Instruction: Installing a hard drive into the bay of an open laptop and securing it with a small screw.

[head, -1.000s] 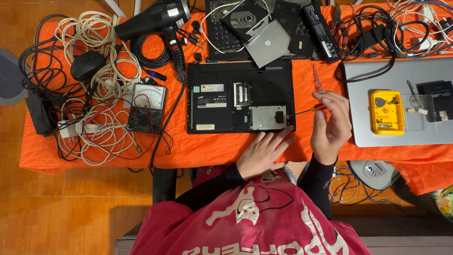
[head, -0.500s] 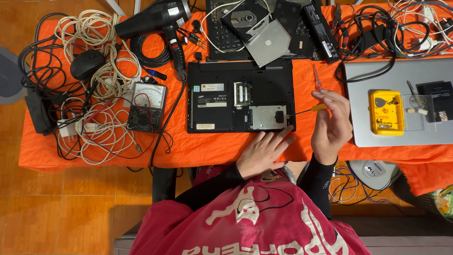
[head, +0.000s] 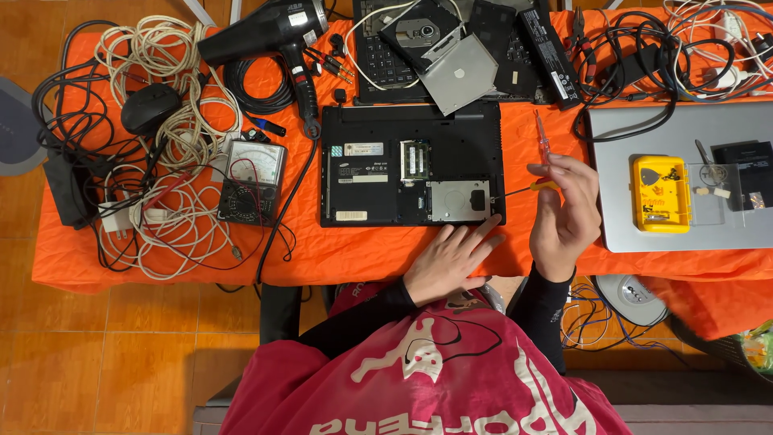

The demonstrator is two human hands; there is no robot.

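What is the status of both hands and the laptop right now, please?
Left hand flat by laptop. Right hand holds screwdriver, tip at its edge. Nothing in the way.

Tablecloth (head: 338,250): bright orange, plain. Open laptop base (head: 378,173): black, with white labels and a silver drive plate (head: 457,201). Screwdriver (head: 531,188) in the right hand (head: 564,217): yellow handle. Second screwdriver (head: 542,137): clear red. Multimeter (head: 252,181): black with pale dial face. Heat gun (head: 270,36): black. Cable bundle (head: 173,161): cream and black mixed. Closed laptop (head: 620,169): silver-grey. Small box (head: 660,193): yellow. Shirt (head: 419,379): magenta-red with white print. Sleeves: black. Floor (head: 97,354): orange-brown tiles.
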